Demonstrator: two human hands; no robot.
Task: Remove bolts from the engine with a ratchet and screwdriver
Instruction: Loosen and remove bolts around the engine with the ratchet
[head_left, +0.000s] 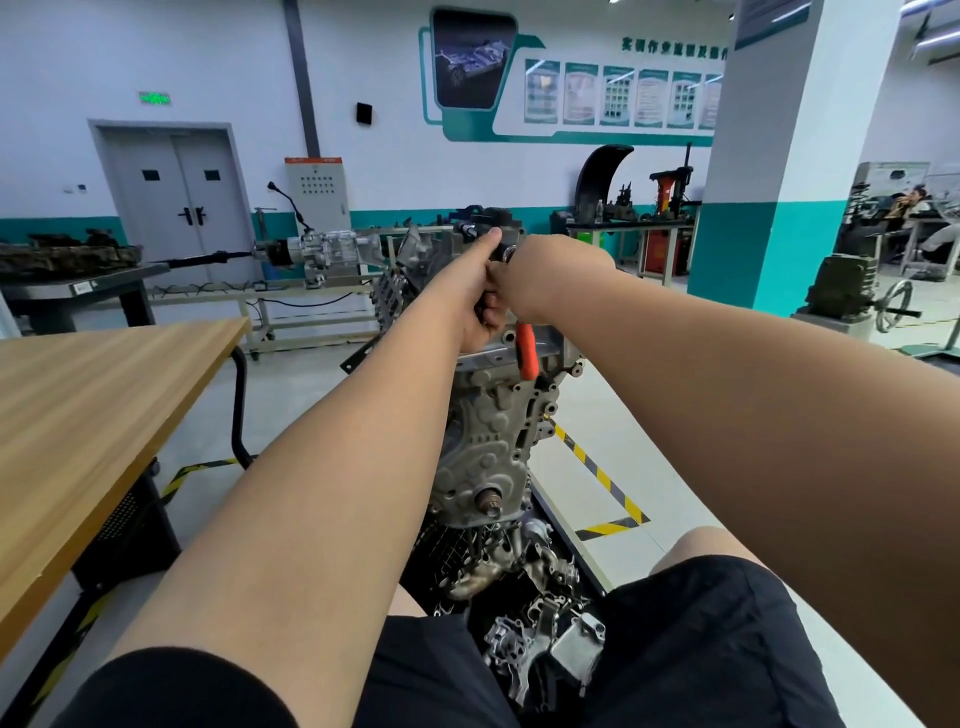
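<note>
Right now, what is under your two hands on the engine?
An orange handle sticks down from under the left hand and right hand, against the grey engine. Its head and any bolt are covered by them.

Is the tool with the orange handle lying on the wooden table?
No, the orange handle juts out below the left hand and right hand, over the engine, away from the wooden table.

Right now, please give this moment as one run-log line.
left hand: thumb on engine top | right hand: holds orange-handled tool, handle pointing down
</note>
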